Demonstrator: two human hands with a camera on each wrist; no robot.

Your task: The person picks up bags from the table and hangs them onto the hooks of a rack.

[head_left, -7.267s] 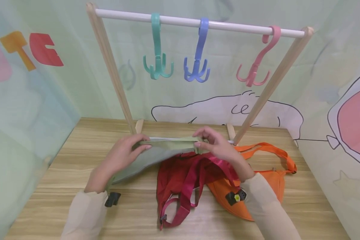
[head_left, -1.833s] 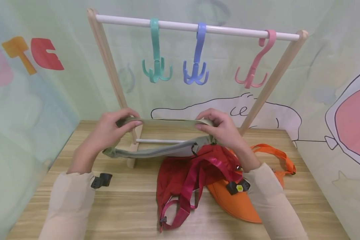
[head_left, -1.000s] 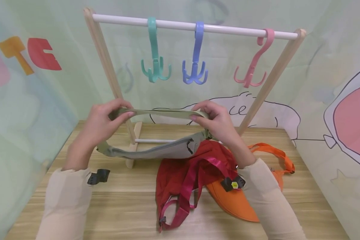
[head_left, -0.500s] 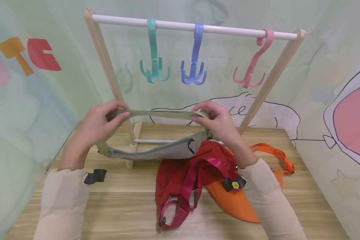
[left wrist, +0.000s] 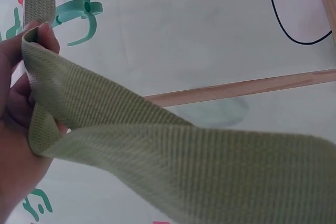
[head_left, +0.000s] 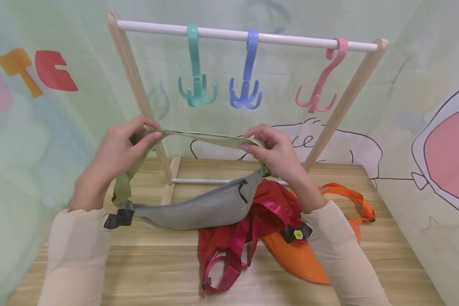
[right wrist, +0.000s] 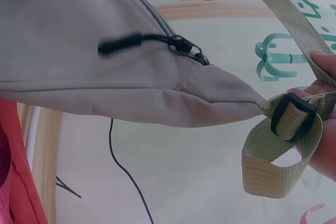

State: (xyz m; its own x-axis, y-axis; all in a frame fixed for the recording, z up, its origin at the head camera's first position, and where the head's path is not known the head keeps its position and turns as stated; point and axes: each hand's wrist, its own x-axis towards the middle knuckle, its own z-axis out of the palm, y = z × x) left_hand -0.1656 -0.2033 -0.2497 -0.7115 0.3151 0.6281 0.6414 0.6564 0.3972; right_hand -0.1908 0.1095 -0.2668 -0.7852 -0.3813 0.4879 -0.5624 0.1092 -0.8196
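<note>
A grey-green waist bag (head_left: 199, 212) hangs in the air below both hands, its green strap (head_left: 202, 137) stretched between them. The left hand (head_left: 116, 148) pinches the strap between thumb and fingers at the rack's left post. Opposite it, the right hand (head_left: 277, 153) pinches the strap's other end. In the left wrist view the strap (left wrist: 220, 166) folds over at the left hand (left wrist: 21, 114). The right wrist view shows the bag's body (right wrist: 79, 40), a black zip pull (right wrist: 126, 42) and a black buckle (right wrist: 294, 118) beside the right hand (right wrist: 323, 140).
Behind the hands stands a rack with a white top bar (head_left: 222, 34). Green (head_left: 196, 68), blue (head_left: 249, 68) and pink (head_left: 323, 80) claw hooks hang from it. On the wooden table (head_left: 157, 267) lie a red bag (head_left: 214, 242) and an orange bag (head_left: 298, 259), partly overlapping.
Both hands have lifted the strap from low over the table, and the left hand has moved leftward. The bag's body now hangs lower with its front showing.
</note>
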